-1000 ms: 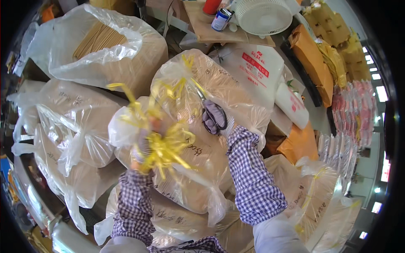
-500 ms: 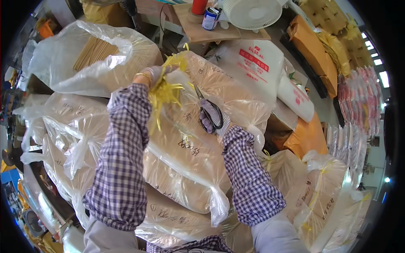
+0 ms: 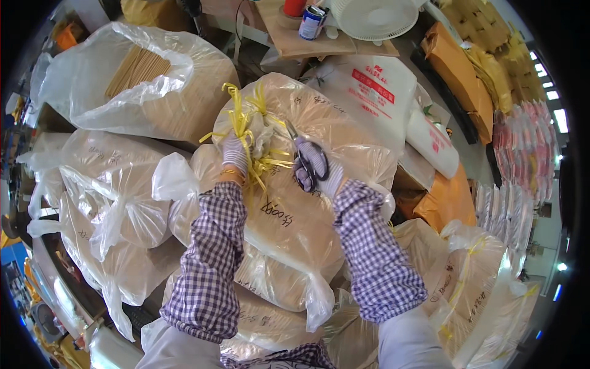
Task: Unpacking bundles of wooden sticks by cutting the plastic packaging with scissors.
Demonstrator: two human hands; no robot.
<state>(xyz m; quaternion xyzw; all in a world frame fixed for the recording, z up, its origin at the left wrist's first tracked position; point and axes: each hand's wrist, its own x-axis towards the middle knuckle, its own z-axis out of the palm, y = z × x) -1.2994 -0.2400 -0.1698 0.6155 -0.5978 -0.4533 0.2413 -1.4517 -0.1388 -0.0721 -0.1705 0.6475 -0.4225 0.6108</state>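
My left hand, in a striped glove, is closed round a bunch of yellow plastic ties, whose loose ends stick out on all sides. Behind the ties, the gathered top of a clear plastic bag shows; the bag is packed with tan material and has handwriting on it. In my right hand, also gloved, is a pair of black-handled scissors. Their blades point away from me, just right of the ties, and I cannot tell whether they touch any.
An open clear bag of thin tan sticks lies at far left. More filled bags are stacked left and below, others at right. Beyond stands a board with a blue can and a white fan.
My left hand has come nearer to me and slightly right, and the ties now fan out round it. My right hand with the scissors has shifted slightly right.
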